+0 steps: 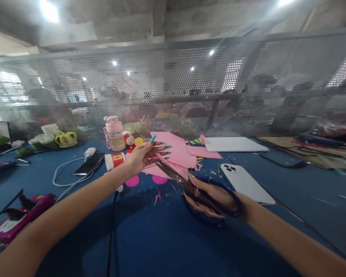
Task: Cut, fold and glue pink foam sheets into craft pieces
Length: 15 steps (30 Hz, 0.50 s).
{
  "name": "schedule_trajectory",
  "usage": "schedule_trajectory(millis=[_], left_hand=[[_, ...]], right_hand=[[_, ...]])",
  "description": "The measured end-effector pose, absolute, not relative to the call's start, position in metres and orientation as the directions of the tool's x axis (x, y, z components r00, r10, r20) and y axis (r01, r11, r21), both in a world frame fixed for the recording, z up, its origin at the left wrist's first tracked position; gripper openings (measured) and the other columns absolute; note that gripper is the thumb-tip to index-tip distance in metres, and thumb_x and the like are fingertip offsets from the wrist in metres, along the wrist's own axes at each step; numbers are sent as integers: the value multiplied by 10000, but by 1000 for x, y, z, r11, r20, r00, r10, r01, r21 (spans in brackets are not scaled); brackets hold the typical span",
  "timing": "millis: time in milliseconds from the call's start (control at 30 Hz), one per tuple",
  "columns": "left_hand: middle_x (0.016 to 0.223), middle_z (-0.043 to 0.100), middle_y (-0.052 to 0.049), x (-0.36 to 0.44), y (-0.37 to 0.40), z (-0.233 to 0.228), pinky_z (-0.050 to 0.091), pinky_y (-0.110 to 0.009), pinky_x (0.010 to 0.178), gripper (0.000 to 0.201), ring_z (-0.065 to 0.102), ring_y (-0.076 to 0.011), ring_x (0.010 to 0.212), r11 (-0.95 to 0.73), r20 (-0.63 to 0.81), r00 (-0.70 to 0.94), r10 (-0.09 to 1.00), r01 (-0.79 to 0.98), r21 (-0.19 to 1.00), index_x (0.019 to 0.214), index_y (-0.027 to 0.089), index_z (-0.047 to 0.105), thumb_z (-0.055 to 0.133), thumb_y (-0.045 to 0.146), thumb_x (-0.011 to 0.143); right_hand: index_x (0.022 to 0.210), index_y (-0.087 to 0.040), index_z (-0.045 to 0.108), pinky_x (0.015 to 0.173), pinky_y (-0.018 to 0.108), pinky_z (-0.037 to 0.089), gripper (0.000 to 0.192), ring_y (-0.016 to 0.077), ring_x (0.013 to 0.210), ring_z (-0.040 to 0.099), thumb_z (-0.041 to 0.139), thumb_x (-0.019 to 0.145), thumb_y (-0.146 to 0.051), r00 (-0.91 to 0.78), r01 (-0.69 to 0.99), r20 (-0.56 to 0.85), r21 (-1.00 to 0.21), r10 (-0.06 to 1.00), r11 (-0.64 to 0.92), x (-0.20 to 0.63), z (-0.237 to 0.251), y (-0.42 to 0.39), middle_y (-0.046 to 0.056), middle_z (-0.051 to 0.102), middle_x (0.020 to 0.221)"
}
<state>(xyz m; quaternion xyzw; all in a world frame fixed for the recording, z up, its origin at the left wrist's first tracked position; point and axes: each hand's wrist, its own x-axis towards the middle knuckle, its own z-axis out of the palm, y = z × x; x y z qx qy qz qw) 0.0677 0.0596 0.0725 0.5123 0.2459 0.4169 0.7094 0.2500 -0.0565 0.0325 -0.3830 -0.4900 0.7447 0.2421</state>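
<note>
Head view, items as they lie:

1. My left hand [142, 156]: raised off the surface, fingers pinched on the near edge of a pink paper sheet [175, 154], lifting it so the edge stands free for the blades.
2. My right hand [212, 198]: fingers threaded through the dark blue handles of the scissors [190, 184] and gripping them. The blades point up-left and meet the sheet's lower edge just beside my left fingers; whether they are parted I cannot tell through the blur.
3. Blue surface [161, 238]: strewn with small pink offcuts under the cutting spot.
4. 2 magenta paper circles [145, 180]: flat below the sheet, near my left wrist.
5. White phone [245, 182]: face down, just right of my right hand.
6. Dark phone [89, 163] on a white cable: left of my left hand.
7. Pink bottle [114, 132]: upright at the back, before the perforated metal screen [190, 84].
8. Red-and-white cup [114, 160]: on its side, behind my left wrist.
</note>
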Motion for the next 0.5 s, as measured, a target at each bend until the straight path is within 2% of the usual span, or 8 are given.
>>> schedule_trajectory(millis=[100, 233, 367, 500], left_hand=[[752, 691, -56, 57, 74, 89, 525, -254, 571, 203, 656, -158, 653, 54, 128, 448, 885, -371, 927, 887, 137, 585, 392, 196, 859], [706, 684, -22, 45, 96, 116, 525, -209, 553, 206, 654, -134, 631, -53, 232, 383, 894, -424, 904, 923, 149, 574, 383, 196, 865], [691, 675, 1, 46, 107, 130, 522, -190, 535, 203, 650, -117, 600, -100, 286, 337, 897, -475, 874, 893, 155, 569, 368, 169, 871], [762, 680, -11, 51, 108, 124, 533, -204, 592, 207, 657, -125, 673, -92, 287, 365, 886, -468, 879, 892, 167, 570, 365, 182, 874]], right_hand=[[524, -138, 530, 211, 130, 268, 653, 52, 206, 363, 147, 855, -549, -530, 126, -417, -900, 739, -417, 253, 37, -56, -15, 452, 326], [503, -124, 535, 241, 113, 295, 646, 52, 235, 412, 191, 853, -544, -374, 136, -436, -899, 819, -416, 257, 35, -47, -3, 461, 321], [494, -125, 524, 248, 108, 267, 647, 41, 221, 365, 190, 850, -549, -197, -63, -408, -902, 892, -426, 254, 28, -35, -6, 438, 301], [521, -142, 530, 265, 167, 280, 670, 73, 235, 352, 96, 856, -527, -172, -319, -263, -897, 949, -307, 250, 25, -27, 1, 438, 316]])
